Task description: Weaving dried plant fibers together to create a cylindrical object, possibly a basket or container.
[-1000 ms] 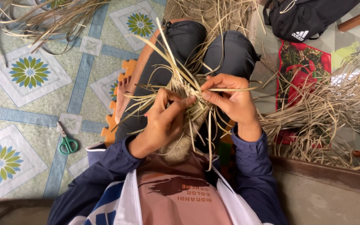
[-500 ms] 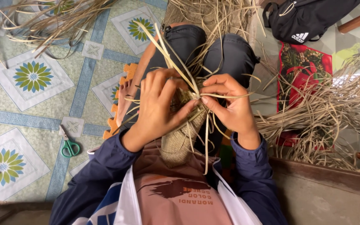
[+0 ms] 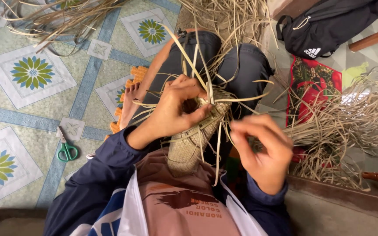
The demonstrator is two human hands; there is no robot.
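The woven piece (image 3: 189, 146) and loose straw strips (image 3: 346, 126) are pale tan. The scissors (image 3: 66, 148) have green handles. The floor mat (image 3: 31, 72) shows blue bands and green-yellow flower medallions. The bag (image 3: 329, 26) is black; the sleeves (image 3: 106, 175) navy.

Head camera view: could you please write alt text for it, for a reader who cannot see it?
A seated person's left hand grips a half-woven straw piece on their lap, while the right hand hangs just beside it, blurred. Loose straw is piled at the right, and green scissors lie on the patterned floor.
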